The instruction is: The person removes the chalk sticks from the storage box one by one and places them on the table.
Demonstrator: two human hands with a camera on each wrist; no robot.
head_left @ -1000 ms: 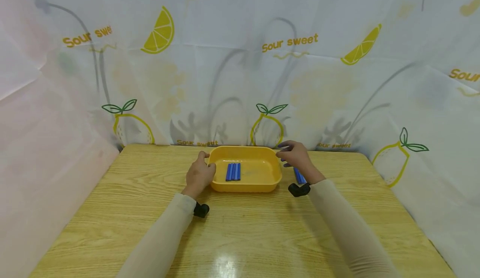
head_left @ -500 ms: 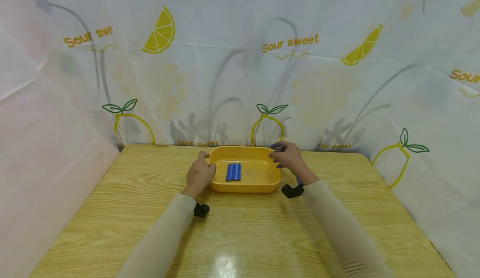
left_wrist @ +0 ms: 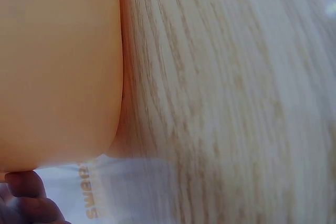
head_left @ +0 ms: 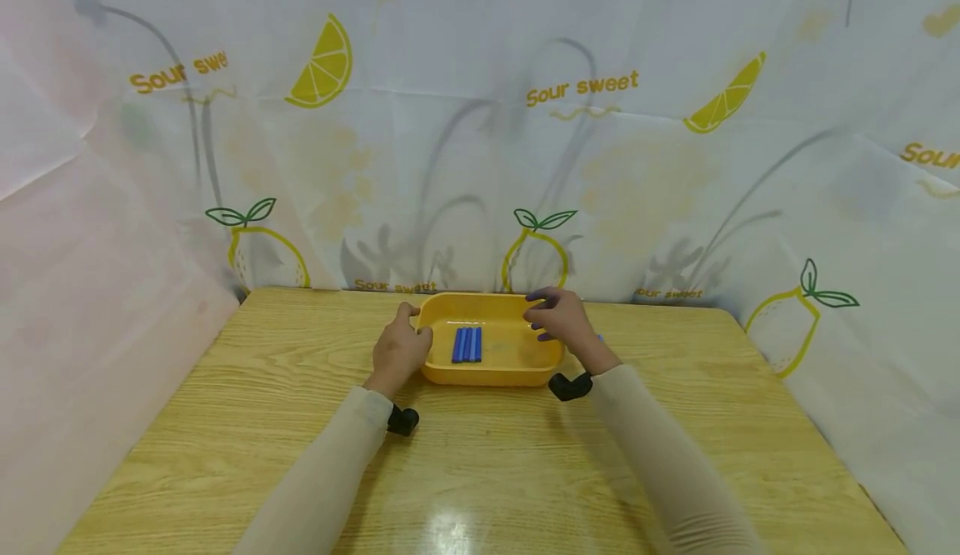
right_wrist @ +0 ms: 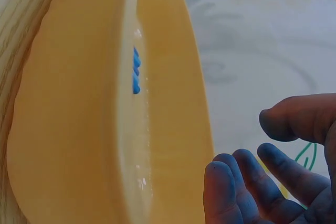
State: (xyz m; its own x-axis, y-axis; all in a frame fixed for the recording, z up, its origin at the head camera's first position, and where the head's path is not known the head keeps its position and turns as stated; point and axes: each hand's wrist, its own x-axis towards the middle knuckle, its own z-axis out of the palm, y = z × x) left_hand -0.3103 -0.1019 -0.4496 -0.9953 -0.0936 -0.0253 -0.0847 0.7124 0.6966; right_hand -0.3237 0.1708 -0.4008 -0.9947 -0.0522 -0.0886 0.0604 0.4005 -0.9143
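A yellow plastic basin (head_left: 495, 377) stands on the table near its back edge. My left hand (head_left: 400, 348) grips the basin's left end, with the thumb at the rim; some of its fingers (left_wrist: 26, 184) show under the basin's edge in the left wrist view. Inside the basin, left of its middle, several short blue sticks (head_left: 467, 345) lie side by side. Above the basin's right end hovers my right hand (head_left: 564, 322). Its thumb and fingers are apart and loosely bent in the right wrist view, holding nothing, and the fingertips (right_wrist: 218, 174) look bluish.
More blue sticks (head_left: 600, 338) lie on the table right of the basin, almost wholly hidden behind my right wrist. The wooden table (head_left: 480, 472) runs back to a white cloth (head_left: 465, 147) printed with lemons, which hangs right behind the basin.
My right hand has moved left, from beside the basin's right rim to over its right end, covering most of the sticks on the table. The left hand and basin stay put.
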